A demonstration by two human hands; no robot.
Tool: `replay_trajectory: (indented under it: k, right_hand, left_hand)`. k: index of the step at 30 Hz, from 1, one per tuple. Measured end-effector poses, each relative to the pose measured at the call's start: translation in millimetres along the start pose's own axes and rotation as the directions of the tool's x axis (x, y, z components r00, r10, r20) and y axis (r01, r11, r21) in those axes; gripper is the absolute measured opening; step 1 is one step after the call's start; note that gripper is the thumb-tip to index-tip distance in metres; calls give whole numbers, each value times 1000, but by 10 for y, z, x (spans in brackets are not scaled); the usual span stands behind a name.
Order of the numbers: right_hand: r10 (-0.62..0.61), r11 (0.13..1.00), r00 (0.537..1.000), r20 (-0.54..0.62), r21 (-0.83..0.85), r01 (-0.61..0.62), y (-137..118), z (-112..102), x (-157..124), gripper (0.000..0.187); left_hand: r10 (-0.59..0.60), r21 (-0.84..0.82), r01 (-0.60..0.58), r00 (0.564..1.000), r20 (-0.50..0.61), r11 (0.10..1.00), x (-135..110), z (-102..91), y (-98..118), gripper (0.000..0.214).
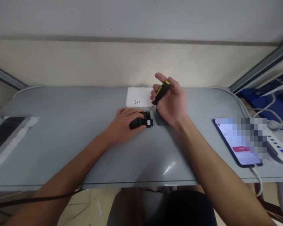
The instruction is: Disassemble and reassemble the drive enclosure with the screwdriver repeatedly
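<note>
Pale wall panels (96,62) stood behind a glossy grey tabletop (61,157), where you worked with both bare hands. Your left hand (122,127) was clamped on a small black plastic device with bits of green circuitry (149,122), near the middle of the tabletop. The device's long axis ran sideways, roughly along the front edge, with its exposed end pointing right. Your right hand (171,100) had its fingers curled around a black-and-yellow-handled screwdriver (161,93). That tool slanted, its handle end up and to the right, its thin metal shaft aimed down and left at the device. Just beyond lay a white sheet of paper (131,94) bearing several tiny dark pieces (137,102).

Your left fingers hid part of the device, and whether the screwdriver's tip touched it was too small to tell. Your right hand covered much of a dark grey block (160,121). Blocky pixels masked some of the dark-framed smartphone (238,141) at right.
</note>
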State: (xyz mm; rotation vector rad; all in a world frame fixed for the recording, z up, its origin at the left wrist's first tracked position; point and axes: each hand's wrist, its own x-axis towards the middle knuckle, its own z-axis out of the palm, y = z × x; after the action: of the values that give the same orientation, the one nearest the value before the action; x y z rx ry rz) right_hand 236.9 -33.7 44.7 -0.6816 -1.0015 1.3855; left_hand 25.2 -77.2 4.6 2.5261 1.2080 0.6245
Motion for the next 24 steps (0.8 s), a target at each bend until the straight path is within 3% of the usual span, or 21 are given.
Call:
replay_trajectory:
  k: [6, 12, 15, 18, 24]
  right_hand:
    - [14, 1000, 999, 48, 17, -15, -28, -8, -70, 49]
    - [-91, 990, 995, -51, -115, 85, -42, 120, -83, 51]
    - [-49, 992, 999, 3, -120, 49, -90, 161, -90, 55]
    - [-29, 994, 998, 53, -102, 34, -113, 146, -104, 53]
    - [-69, 992, 998, -5, -105, 68, -21, 57, -78, 60]
  left_hand:
    - [2, 2, -2, 1000, -11, 1000, -7, 15, -15, 24]
    - [-3, -8, 3, 1000, -2, 1000, 0, 16, -15, 25]
    - [-11, 2, 11, 1000, 2, 1000, 0, 16, -14, 25]
    - [-2, 0, 2, 1000, -8, 1000, -5, 22, -20, 24]
    - [11, -7, -11, 1000, -11, 1000, -6, 28, -29, 24]
